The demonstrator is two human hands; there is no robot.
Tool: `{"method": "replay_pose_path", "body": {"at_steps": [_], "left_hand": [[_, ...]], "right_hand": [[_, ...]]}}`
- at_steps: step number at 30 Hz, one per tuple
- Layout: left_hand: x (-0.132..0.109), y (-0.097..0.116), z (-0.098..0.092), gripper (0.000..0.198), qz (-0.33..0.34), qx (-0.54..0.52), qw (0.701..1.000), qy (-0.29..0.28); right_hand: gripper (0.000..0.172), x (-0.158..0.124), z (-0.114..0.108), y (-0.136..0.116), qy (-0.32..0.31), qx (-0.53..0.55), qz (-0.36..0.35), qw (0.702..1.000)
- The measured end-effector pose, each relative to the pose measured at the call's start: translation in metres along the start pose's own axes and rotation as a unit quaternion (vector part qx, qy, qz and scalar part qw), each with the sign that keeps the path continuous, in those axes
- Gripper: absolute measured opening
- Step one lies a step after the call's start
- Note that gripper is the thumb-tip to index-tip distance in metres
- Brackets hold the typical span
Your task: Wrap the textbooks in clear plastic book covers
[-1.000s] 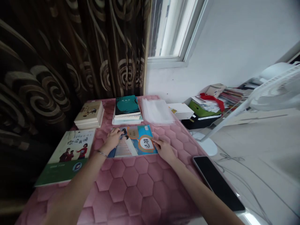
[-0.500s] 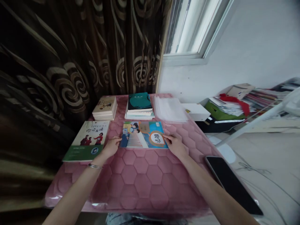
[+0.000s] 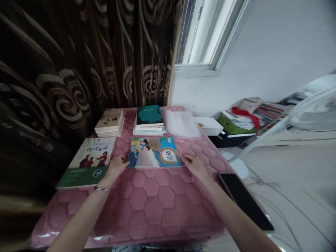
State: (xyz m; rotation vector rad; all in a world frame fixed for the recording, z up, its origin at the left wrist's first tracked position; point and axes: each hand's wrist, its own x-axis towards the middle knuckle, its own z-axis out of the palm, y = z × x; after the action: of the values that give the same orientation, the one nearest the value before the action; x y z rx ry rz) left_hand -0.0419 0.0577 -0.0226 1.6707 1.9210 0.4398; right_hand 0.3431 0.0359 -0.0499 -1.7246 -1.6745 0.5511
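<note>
A math textbook (image 3: pixel 147 154) with a blue illustrated cover lies flat on the pink hexagon-patterned table cover (image 3: pixel 154 203). Beside its lower left corner is my left hand (image 3: pixel 117 167), wearing a bangle. Its thumb tip meets the corner, and a gap shows between thumb and curled index finger. On the opposite side, my right hand (image 3: pixel 194 165) rests at the textbook's right edge with fingers loosely bent and slightly parted. Whether its fingertips still touch the edge is hard to see. A green-and-cream book (image 3: pixel 86 161) lies left of my left hand.
Behind the textbook stand a stack of tan books (image 3: pixel 109 120), a stack topped by a teal book (image 3: pixel 149 117) and clear plastic sleeves (image 3: pixel 182 123). A dark-screened device (image 3: pixel 245 199) lies along the right edge. A white fan (image 3: pixel 262 129) stands beyond it; a patterned curtain (image 3: pixel 86 70) hangs left.
The view has shifted, so everything sits further left. My right fingers have slid off the textbook's cover to its edge. My left index finger has curled back from its side.
</note>
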Motion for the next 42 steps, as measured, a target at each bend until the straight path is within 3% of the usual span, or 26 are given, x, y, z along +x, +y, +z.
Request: {"method": "replay_pose_path", "body": {"at_steps": [4,11,18,22,34,39,42], "left_hand": [[-0.005,0.007,-0.001,0.026,-0.041,-0.021,0.999,0.013],[-0.026,0.018,-0.001,0.015,-0.023,-0.024,0.999,0.028],[-0.057,0.004,0.006,0.019,0.112,0.003,0.989,0.101],[-0.063,-0.001,0.01,0.016,0.184,0.049,0.973,0.133],[-0.054,-0.008,0.014,0.02,0.235,0.101,0.958,0.131],[-0.058,0.002,0.011,0.018,0.294,0.177,0.928,0.143],[-0.058,0.021,0.019,0.017,0.346,0.205,0.906,0.133]], "right_hand": [[0.027,-0.005,-0.002,-0.004,-0.011,0.017,0.01,1.0],[0.022,-0.002,0.004,-0.003,0.005,0.033,0.036,0.999],[0.025,-0.024,0.0,-0.009,0.033,0.067,0.003,0.997],[0.024,-0.03,0.0,-0.01,0.046,0.082,-0.004,0.996],[0.025,-0.024,0.004,-0.006,0.01,0.032,-0.005,0.999],[0.022,-0.036,0.006,-0.039,0.072,-0.172,-0.053,0.981],[0.017,-0.044,0.024,-0.075,0.041,-0.217,-0.135,0.966]]}}
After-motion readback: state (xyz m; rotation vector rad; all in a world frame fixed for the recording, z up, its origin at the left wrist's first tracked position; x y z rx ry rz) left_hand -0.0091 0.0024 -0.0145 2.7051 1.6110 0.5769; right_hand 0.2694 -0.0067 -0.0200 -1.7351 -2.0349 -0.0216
